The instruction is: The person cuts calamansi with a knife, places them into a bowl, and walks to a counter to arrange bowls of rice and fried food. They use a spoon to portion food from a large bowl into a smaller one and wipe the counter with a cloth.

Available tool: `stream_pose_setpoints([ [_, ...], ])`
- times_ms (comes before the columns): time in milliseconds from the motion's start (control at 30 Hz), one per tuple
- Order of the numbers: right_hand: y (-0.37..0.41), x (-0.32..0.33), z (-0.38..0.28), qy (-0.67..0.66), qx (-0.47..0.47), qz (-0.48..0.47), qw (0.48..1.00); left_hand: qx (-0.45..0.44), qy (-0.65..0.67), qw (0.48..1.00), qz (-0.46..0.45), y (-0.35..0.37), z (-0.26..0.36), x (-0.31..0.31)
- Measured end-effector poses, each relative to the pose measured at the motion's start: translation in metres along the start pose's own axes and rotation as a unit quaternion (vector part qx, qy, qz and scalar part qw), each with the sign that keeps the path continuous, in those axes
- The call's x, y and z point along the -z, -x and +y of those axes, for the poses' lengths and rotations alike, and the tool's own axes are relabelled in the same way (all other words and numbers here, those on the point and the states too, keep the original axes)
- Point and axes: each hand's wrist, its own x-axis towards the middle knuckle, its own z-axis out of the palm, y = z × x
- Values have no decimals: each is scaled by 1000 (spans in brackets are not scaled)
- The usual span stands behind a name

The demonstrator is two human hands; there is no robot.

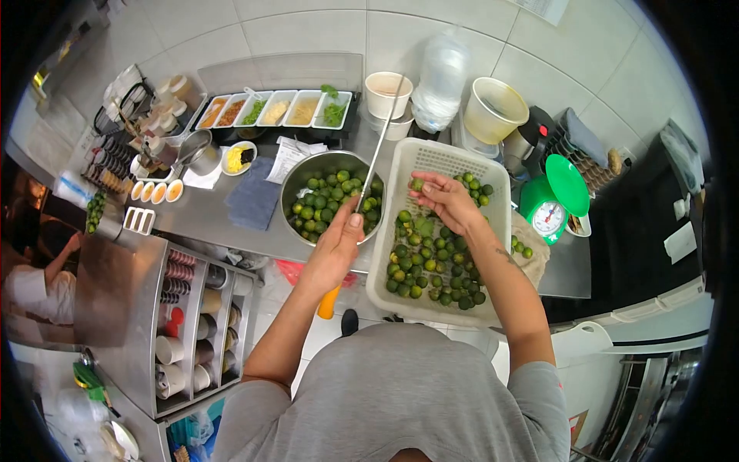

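Note:
My left hand [332,254] is closed around a long knife. The knife's orange handle [329,303] sticks out below the hand, and its thin blade [376,146] points up and away over the right side of a steel bowl [289,179]. Small green limes [329,199] fill much of that bowl. Over the white perforated basket [382,266], my right hand [446,202] pinches one small lime [417,184] between thumb and fingers. More limes [435,258] lie loose in the basket below it, some yellowish.
Behind the bowl stands a row of topping trays [277,110]. A blue cloth [250,192] lies to the left. Tubs [493,112] and a green scale [548,218] stand at the back right. At far left, another person's sleeve [42,292] shows near a steel shelf unit [127,292].

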Motion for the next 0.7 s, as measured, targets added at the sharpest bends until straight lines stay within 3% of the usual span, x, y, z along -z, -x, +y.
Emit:
stream_pose_setpoints([
  [267,46,-19,-3,-1,64,11,998,-8,58,987,-147,-9,10,-45],
  [400,60,-22,-2,-24,62,8,998,26,68,984,-164,-15,9,-55],
  [500,71,-17,-4,-39,70,7,997,29,23,990,-139,-21,-4,-52],
  [700,66,-8,4,-93,113,59,987,-56,-167,978,-109,2,0,-59],
])
